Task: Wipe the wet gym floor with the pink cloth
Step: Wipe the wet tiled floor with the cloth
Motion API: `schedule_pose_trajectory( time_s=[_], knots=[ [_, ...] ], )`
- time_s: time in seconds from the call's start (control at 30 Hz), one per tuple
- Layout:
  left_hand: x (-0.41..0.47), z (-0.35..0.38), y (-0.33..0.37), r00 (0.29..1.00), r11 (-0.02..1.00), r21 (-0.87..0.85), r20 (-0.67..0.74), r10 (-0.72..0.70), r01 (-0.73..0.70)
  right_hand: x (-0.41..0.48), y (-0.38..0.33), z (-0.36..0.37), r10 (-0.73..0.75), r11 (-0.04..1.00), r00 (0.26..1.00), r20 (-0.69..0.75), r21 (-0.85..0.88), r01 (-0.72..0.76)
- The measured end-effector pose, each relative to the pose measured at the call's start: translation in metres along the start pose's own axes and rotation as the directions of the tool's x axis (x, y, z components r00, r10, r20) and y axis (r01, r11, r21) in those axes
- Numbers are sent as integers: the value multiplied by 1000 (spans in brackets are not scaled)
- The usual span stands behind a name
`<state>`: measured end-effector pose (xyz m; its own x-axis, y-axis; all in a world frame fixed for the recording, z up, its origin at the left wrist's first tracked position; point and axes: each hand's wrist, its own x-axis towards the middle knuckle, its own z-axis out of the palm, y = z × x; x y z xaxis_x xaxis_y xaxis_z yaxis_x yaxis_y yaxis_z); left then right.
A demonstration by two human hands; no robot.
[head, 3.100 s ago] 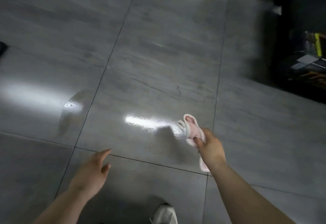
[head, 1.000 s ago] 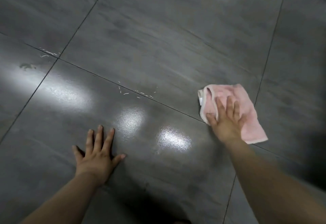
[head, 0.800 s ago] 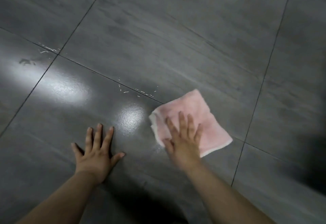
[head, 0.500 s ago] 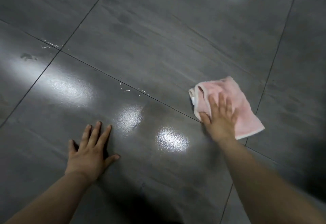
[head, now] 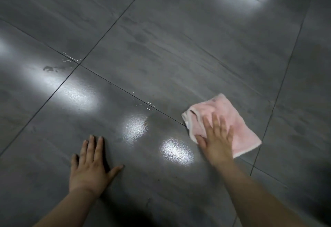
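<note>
The right hand (head: 217, 138) presses flat-fingered on the pink cloth (head: 239, 128), which spreads toward its one o'clock. At its nine o'clock, the left hand (head: 90, 166) lies flat on the floor (head: 161, 47).

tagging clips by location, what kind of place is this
Probably an indoor room with a hard floor; no gym gear shows. Large glossy grey tiles meet at dark grout lines, and lamp glare shines off them.

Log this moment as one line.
phase: wipe | right hand: pressed flat on pink cloth | left hand: flat on floor tiles | wet streaks: left of cloth, along grout line
</note>
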<state>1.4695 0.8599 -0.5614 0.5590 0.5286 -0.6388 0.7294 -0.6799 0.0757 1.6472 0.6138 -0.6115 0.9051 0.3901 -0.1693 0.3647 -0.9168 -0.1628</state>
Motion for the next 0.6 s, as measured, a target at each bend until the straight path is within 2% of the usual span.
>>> schedule_pose_trajectory(
  time_s=[0.03, 0.1, 0.17, 0.23, 0.27, 0.3, 0.37, 0.4, 0.47, 0.53, 0.6],
  knots=[
    [2, -1, -2, 1000, 1000, -9, 10, -10, 10, -16, 5, 1, 81, 997, 996, -21, 4, -81],
    [5, 0, -4, 1000, 1000, -24, 20, -2, 3, -63, -12, 18, 33, 999, 992, -123, -26, -36],
    [6, 2, -5, 1000, 1000, -17, 12, 6, -6, -93, -49, 39, -183, 982, 975, -123, -73, 175],
    [7, 2, -7, 1000, 1000, -10, 10, 14, -14, -82, -84, 42, -459, 884, 884, -90, -144, 445],
    [8, 2, -9, 1000, 999, -17, 10, 27, -27, -62, -92, 40, -542, 836, 835, -97, -166, 523],
    [9, 2, -12, 999, 999, -18, -3, 44, -44, -35, -94, 37, -561, 822, 823, -83, -176, 542],
    [9, 3, -17, 996, 997, -16, -49, 68, -69, 11, -78, 26, -468, 876, 879, -89, -183, 447],
    [10, 4, -18, 994, 997, 1, -74, 81, -81, 25, -61, 19, -368, 922, 924, -106, -172, 348],
    [10, 6, -20, 991, 995, 41, -94, 91, -87, 22, -26, 5, -111, 993, 993, -37, -40, 110],
    [10, 7, -21, 994, 997, 8, -74, 74, -74, -13, -11, 5, 67, 998, 997, -31, 18, -66],
    [10, 9, -21, 995, 997, -45, -69, 66, -70, -62, -24, 24, 3, 1000, 997, -78, -29, -6]
  ],
)
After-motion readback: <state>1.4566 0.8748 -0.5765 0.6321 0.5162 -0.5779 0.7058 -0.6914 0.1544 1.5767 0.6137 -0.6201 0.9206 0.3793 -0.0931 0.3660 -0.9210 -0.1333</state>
